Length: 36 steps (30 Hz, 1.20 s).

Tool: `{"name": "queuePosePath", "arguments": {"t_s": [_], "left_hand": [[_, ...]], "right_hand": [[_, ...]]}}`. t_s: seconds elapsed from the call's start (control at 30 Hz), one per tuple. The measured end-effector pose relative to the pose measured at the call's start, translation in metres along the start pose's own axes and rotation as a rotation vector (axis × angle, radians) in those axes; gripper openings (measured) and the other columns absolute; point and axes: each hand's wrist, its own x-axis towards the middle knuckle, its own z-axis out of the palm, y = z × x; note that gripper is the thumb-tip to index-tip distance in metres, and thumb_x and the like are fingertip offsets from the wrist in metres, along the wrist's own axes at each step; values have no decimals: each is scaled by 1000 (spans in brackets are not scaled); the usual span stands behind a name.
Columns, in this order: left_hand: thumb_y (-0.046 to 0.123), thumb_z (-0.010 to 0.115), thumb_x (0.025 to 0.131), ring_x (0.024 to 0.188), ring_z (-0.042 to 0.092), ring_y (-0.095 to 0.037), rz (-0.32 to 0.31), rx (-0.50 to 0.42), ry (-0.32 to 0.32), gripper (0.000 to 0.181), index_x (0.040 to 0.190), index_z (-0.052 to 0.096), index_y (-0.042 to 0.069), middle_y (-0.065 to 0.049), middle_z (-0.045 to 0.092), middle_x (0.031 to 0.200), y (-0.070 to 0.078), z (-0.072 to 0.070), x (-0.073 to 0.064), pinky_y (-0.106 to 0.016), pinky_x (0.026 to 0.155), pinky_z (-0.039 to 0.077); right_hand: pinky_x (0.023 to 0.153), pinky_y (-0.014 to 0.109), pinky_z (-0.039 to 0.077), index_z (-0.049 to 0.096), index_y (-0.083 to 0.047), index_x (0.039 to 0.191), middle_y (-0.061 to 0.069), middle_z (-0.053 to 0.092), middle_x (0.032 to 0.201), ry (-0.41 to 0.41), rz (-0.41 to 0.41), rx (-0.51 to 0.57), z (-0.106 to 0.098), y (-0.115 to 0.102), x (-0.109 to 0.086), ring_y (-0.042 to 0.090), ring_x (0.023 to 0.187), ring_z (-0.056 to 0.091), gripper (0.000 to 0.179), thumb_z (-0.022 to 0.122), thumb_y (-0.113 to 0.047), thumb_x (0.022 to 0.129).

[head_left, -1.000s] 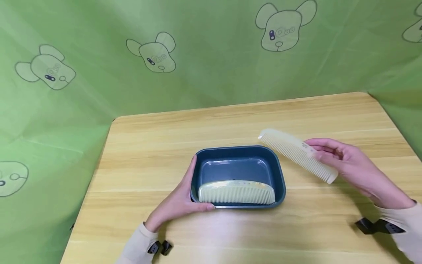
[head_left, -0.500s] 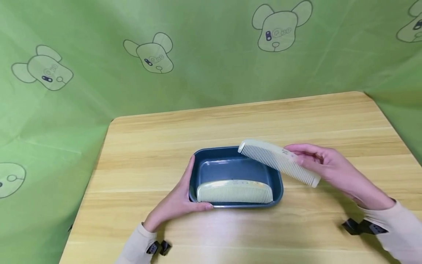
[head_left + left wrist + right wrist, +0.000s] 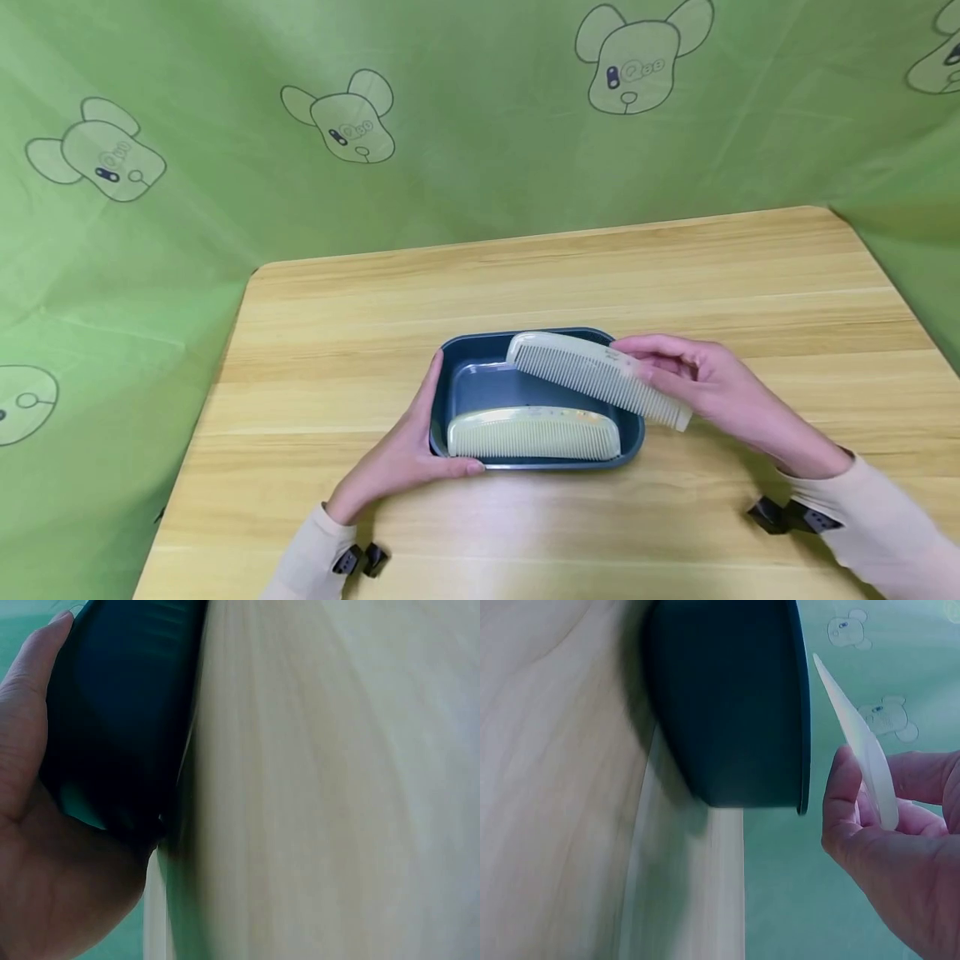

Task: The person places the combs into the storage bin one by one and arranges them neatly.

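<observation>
A dark blue rectangular plastic box (image 3: 480,385) rests on the table, its left end gripped by my left hand (image 3: 401,450), with the thumb along the near rim. Inside it, along the near wall, lies a pale cream comb (image 3: 534,437), teeth toward me. My right hand (image 3: 701,387) pinches a second pale comb (image 3: 585,367) near its right end. That comb slants across the box's right half, its left end over the interior and its right end past the rim. In the right wrist view the held comb (image 3: 864,746) is tilted and above the box's rim (image 3: 805,712).
The box stands on a light wood table (image 3: 360,325) with rounded far corners. Green cloth (image 3: 480,125) printed with bear heads hangs behind the table and at its sides. Small black devices (image 3: 795,517) are strapped at both sleeves.
My right hand has carried its comb leftward and nearer, from beside the box to over its right half. The left hand, the box and the comb inside stay essentially in place.
</observation>
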Motion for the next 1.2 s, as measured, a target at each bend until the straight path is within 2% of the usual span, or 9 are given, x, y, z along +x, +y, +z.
{"name": "queuePosePath", "arguments": {"t_s": [0.33,0.53,0.7,0.87,1.03,1.2], "left_hand": [[37,101,80,165,0,-24,14,-2,-2,149,174,-14,36,-4,-10,182,0,2,2,-60,129,14],[39,101,80,165,1,-26,-1,14,0,149,175,-14,35,-7,-10,182,2,-1,-1,-61,128,14],[39,101,80,165,1,-26,-11,8,4,148,175,-13,35,-1,-10,182,3,-3,0,-61,128,14],[37,101,80,165,2,-25,-9,-6,4,148,176,-12,31,2,-9,182,1,-1,0,-62,128,16],[34,101,80,165,4,-23,5,-31,3,147,175,-12,35,5,-8,181,-2,1,0,-62,128,17],[34,101,79,165,4,-23,11,-31,3,148,175,-12,34,5,-8,181,-5,1,1,-63,128,17]], "right_hand": [[82,26,63,69,-3,145,10,76,129,-73,-45,-5,15,-6,7,15,103,74,35,63,-3,111],[93,29,62,70,-4,143,11,74,134,-138,-49,10,31,-6,15,17,115,73,33,63,-3,111],[93,28,61,72,-6,140,9,73,133,-176,-74,-45,43,-9,24,17,116,71,31,61,-2,111],[90,27,60,74,-8,137,6,73,131,-207,-70,-109,53,-10,31,18,110,70,29,62,-5,112],[92,26,60,75,-7,136,5,72,130,-226,-86,-152,60,-7,31,18,109,68,28,62,-2,111],[95,25,59,75,-6,135,5,72,131,-226,-123,-188,63,-7,29,16,112,67,28,61,-1,111]]}}
